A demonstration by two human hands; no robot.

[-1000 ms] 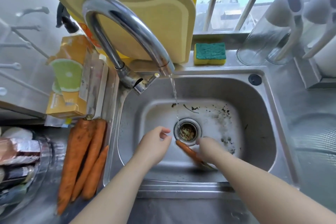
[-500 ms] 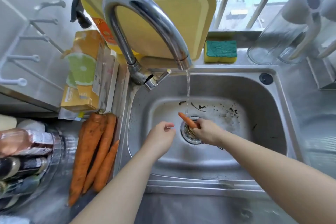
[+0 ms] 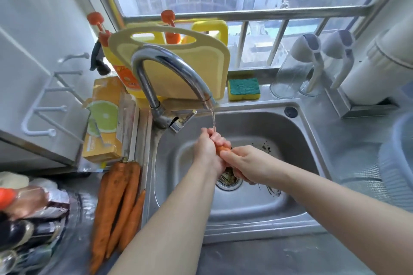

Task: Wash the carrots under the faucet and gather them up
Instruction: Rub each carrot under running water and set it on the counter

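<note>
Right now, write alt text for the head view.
The left hand and right hand grip one carrot under the running faucet, over a sink. More carrots lie on the counter to its left; a cutting board and sponge sit behind.

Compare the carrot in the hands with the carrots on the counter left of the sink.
The held carrot is over the sink under the faucet's stream; the counter carrots lie left of the sink. The left hand and right hand grip the held carrot; no hand touches the counter carrots. All are orange.
</note>
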